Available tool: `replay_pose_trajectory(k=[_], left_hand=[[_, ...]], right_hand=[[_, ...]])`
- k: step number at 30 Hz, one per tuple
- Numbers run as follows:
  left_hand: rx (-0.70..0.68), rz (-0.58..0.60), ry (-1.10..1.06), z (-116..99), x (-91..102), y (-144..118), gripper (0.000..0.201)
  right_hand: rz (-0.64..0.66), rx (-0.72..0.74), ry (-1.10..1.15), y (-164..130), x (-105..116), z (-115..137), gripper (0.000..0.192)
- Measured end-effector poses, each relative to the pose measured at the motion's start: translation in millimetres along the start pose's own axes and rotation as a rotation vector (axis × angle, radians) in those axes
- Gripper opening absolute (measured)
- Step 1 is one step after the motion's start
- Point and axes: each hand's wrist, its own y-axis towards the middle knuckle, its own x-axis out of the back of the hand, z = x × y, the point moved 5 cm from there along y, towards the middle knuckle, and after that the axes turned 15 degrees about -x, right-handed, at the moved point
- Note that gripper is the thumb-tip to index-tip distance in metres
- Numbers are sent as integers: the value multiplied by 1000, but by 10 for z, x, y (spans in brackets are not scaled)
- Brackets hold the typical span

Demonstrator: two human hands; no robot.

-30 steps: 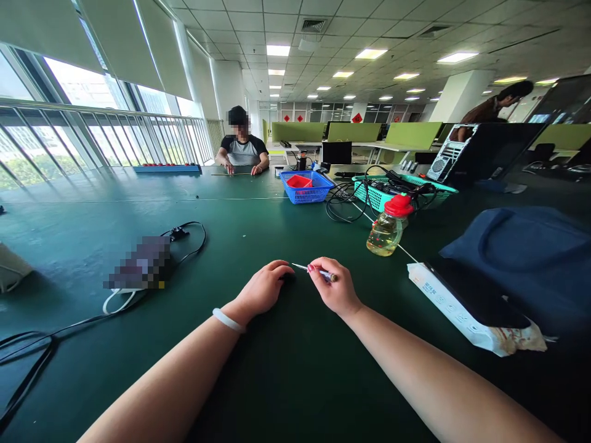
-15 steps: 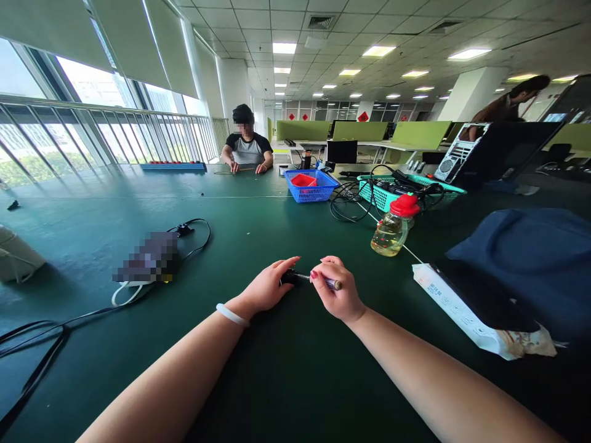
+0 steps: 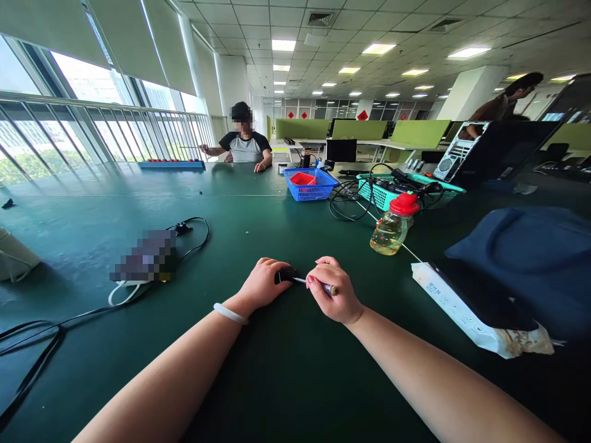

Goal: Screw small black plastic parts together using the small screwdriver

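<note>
Low over the dark green tabletop, my left hand (image 3: 261,284) is closed around a small black object (image 3: 287,274), whose kind I cannot make out. My fingers cover its left side. My right hand (image 3: 336,290) grips a slim screwdriver-like tool (image 3: 330,288) with a thin metallic shaft and a darker handle that ends in a tan tip. The shaft lies almost level and points left, its end at the black object. Whether the tip sits inside it or only against it, I cannot tell.
A bottle with a red lid (image 3: 394,224) stands at right, near a navy bag (image 3: 530,264) and white box (image 3: 462,314). Farther back are a blue basket (image 3: 310,192) and a teal basket (image 3: 381,195) of cables. A blurred-out device (image 3: 145,255) lies left; a person (image 3: 244,144) sits opposite.
My left fingers have curled in from a stretched pose, showing more of the black object. The tool has shifted slightly left. The person opposite has raised one hand holding a thin stick.
</note>
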Motion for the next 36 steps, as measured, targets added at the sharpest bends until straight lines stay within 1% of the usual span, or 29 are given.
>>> replay_pose_trajectory(k=[2, 6, 10, 13, 16, 19, 22, 26, 31, 36], left_hand=[[-11, 4, 10, 0, 4, 5, 29], [-10, 1, 13, 2, 3, 14, 29], [19, 9, 11, 10, -5, 19, 28], [27, 8, 4, 0, 0, 21, 29], [24, 0, -5, -14, 13, 21, 29], [29, -3, -7, -21, 26, 19, 28], [38, 2, -3, -22, 31, 19, 28], [30, 23, 4, -26, 20, 19, 28], [15, 37, 17, -30, 14, 9, 29], [10, 37, 17, -26, 15, 1, 31]], right_hand=[[11, 14, -20, -1, -10, 13, 22], [52, 81, -114, 1, -40, 83, 21], [188, 243, -284, -56, -158, 208, 17], [288, 320, -383, -122, -265, 246, 15], [370, 332, -418, -158, -333, 231, 14], [409, 316, -419, -158, -350, 203, 15], [403, 305, -389, -145, -337, 186, 14], [330, 268, -275, -119, -288, 183, 13], [221, 128, -130, -58, -197, 157, 16], [163, 4, -63, -11, -139, 63, 17]])
